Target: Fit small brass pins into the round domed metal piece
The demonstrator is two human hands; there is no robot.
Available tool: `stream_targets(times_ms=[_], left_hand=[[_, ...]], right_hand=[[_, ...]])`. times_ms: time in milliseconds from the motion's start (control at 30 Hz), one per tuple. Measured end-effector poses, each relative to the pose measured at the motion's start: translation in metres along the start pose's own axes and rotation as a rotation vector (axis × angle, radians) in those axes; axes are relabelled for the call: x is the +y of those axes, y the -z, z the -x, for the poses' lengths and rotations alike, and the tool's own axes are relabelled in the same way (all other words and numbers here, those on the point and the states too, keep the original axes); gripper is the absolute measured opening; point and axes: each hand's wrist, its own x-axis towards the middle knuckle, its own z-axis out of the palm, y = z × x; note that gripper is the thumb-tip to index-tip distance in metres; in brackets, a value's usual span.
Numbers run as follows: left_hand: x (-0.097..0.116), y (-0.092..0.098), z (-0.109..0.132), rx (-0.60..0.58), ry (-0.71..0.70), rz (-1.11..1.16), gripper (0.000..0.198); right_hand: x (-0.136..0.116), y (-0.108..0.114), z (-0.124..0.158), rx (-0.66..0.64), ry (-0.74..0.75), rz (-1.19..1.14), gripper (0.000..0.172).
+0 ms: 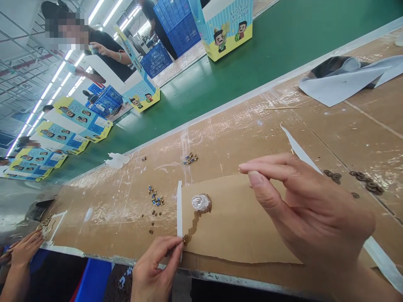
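My left hand point(159, 264) is closed in a pinch at the table's front edge, with a tiny dark metal-looking part point(184, 238) at its fingertips. My right hand point(302, 205) hovers over a brown cardboard sheet point(239, 235), thumb and forefinger brought together; what they hold, if anything, is too small to make out. Between the hands stands a small clear cup or cap point(200, 203) with a wet brown streak running from it towards my left fingertips. Left of the sheet lie several small blue-and-gold parts point(156, 200) and brown rings point(151, 231).
More blue-and-gold parts point(190, 158) lie beyond the sheet. Dark rings point(367, 182) are piled at right, with a grey cloth point(340, 79) behind. A green conveyor belt point(283, 46) carries printed boxes point(228, 29). Another person's hand point(28, 247) works at far left.
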Motion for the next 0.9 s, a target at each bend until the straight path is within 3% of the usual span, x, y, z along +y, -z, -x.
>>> stream_targets(times_ms=[200, 433, 533, 700, 800, 900], left_hand=[[0.001, 0.003, -0.002, -0.008, -0.012, -0.071, 0.005], [0.001, 0.004, 0.000, 0.010, -0.004, -0.059, 0.006], [0.002, 0.009, -0.003, 0.127, 0.152, 0.046, 0.013], [0.004, 0.020, -0.012, 0.231, 0.536, 0.535, 0.031], [0.010, 0.020, -0.016, 0.262, 0.586, 0.682, 0.033], [0.022, 0.015, -0.019, 0.279, 0.577, 0.679, 0.034]], right_hand=[[0.009, 0.005, -0.001, -0.038, 0.080, -0.062, 0.015], [0.007, 0.007, 0.002, -0.046, 0.068, -0.070, 0.015], [0.007, 0.006, 0.001, -0.035, 0.076, -0.058, 0.015], [0.008, 0.006, -0.003, -0.039, 0.090, -0.004, 0.014], [0.009, 0.005, -0.003, -0.026, 0.097, 0.020, 0.012], [0.009, 0.005, -0.003, -0.010, 0.118, 0.012, 0.015]])
